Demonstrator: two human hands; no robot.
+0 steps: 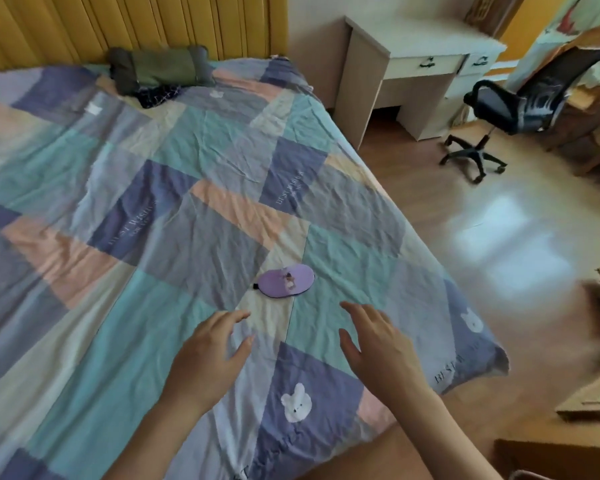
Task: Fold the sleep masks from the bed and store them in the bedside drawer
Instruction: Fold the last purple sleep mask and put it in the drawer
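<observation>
Head view: left hand (210,355) and right hand (378,344) hover over the bed (153,209) — fingers spread, holding nothing — near a purple sleep mask (286,282).

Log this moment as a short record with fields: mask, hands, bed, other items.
mask: one purple oval fabric sleep mask lying flat and unfolded on the bed, near its right edge
left hand: open, above the sheet, short of the mask, holding nothing
right hand: open, also short of the mask, holding nothing
bed: pastel patchwork sheet, wrinkled
other items: green pillow at the headboard; white desk; black office chair
</observation>
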